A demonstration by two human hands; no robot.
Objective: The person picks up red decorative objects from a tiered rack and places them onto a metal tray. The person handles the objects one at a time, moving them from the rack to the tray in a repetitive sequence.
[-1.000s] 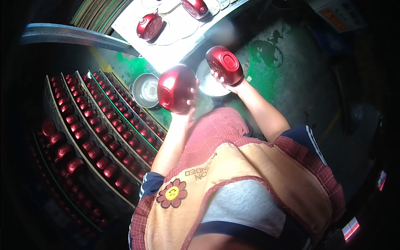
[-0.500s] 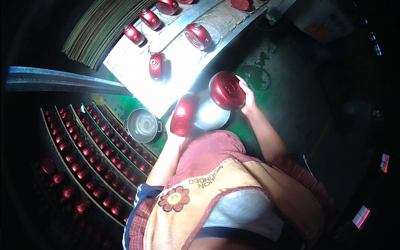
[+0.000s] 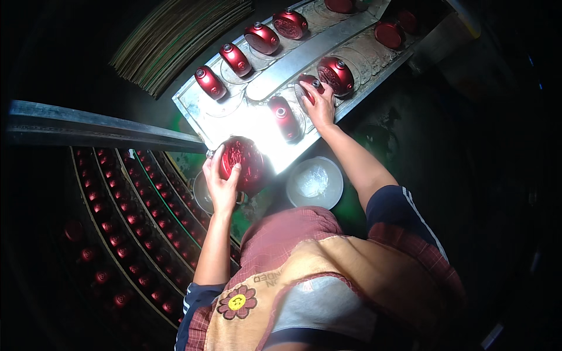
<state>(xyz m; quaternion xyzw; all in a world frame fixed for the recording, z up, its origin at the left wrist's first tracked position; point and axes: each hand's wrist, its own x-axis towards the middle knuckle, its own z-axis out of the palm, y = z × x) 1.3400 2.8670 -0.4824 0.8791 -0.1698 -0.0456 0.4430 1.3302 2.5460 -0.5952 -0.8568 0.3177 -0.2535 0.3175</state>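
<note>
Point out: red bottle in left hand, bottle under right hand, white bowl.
red bottle (image 3: 243,161), head view, middle of its embossed face
bottle under right hand (image 3: 308,83), head view, neck end
white bowl (image 3: 314,182), head view, inside bottom

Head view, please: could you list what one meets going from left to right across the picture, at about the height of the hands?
Racks of small red bottles → left hand → round red flask it holds → white bowl → right hand on a red flask at the bright metal tray.
</note>
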